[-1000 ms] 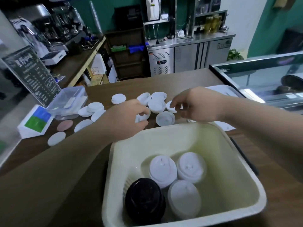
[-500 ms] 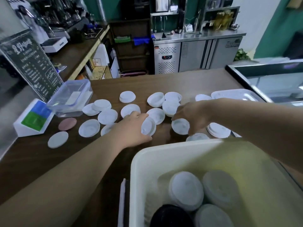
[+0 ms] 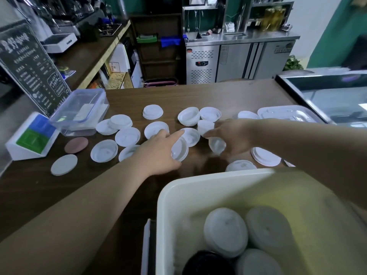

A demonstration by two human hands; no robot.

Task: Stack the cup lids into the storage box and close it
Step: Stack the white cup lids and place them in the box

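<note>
While white lids (image 3: 127, 136) lie scattered across the counter (image 3: 198, 94), each grip holds one.
My left hand (image 3: 158, 153) curls round a tilted lid (image 3: 179, 151), forefinger stretched onto a neighbouring lid (image 3: 192, 135); my right hand (image 3: 232, 135) pinches a second lid (image 3: 217, 145) close beside it. Nearest me sits the storage box (image 3: 198, 187) (stacked lids (image 3: 225, 233) already inside).

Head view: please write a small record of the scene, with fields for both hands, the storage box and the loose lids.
left hand: holds a tilted white lid
right hand: fingers curled on a second lid
storage box: open, with white lid stacks and a black lid inside
loose lids: many, spread on the counter
</note>
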